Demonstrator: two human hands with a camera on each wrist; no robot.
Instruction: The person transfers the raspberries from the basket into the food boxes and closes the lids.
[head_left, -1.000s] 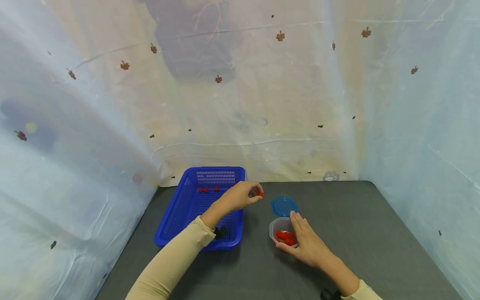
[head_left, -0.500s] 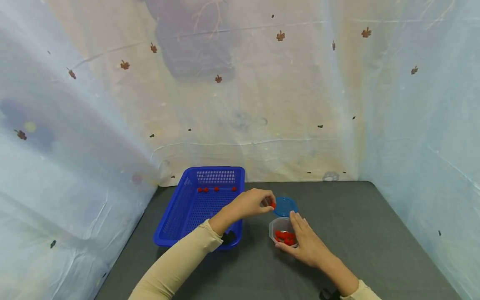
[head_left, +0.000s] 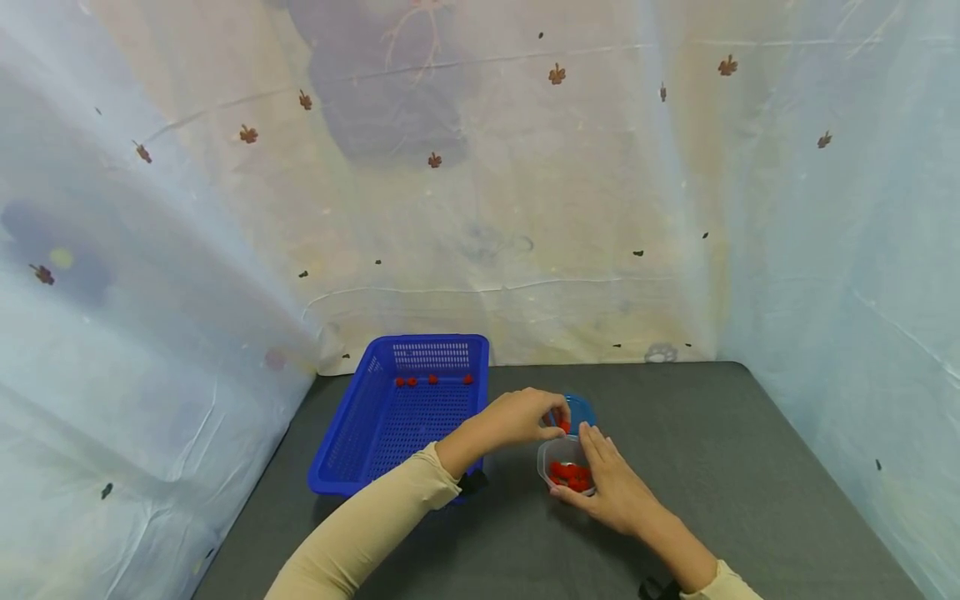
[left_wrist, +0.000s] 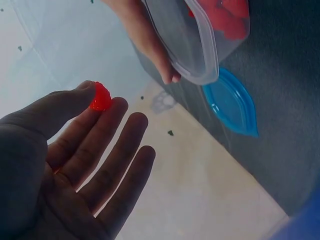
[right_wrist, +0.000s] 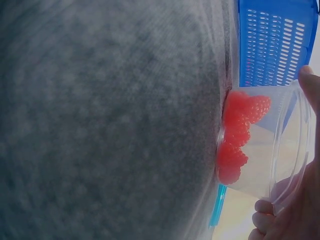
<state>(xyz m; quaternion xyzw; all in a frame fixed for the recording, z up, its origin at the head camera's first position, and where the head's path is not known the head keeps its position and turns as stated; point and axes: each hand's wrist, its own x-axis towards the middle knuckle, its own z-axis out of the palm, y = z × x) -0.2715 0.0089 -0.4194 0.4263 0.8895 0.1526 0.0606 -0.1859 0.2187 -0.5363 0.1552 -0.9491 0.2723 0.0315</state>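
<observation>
My left hand (head_left: pixel 517 418) pinches one red raspberry (left_wrist: pixel 101 97) between thumb and fingertip, and its other fingers are spread. It is just beyond the far rim of a clear plastic container (right_wrist: pixel 260 167). Several raspberries (right_wrist: pixel 235 132) lie on the container's bottom. With my right hand (head_left: pixel 621 490) I grip that container at its right side, thumb near the front and fingers along the far side. Behind it a blue lid (left_wrist: pixel 232 102) lies on the table, partly hidden by the left hand in the head view.
A blue perforated basket (head_left: pixel 341 437) stands to the left on the dark grey table (head_left: pixel 750 492), with several raspberries (head_left: pixel 432 379) in a row near its far end. Patterned sheeting (head_left: pixel 510 208) hangs behind the table and along both sides.
My left hand has moved right and nearer, from the basket's right edge to the container, carrying the raspberry. The right hand and container have stayed in place.
</observation>
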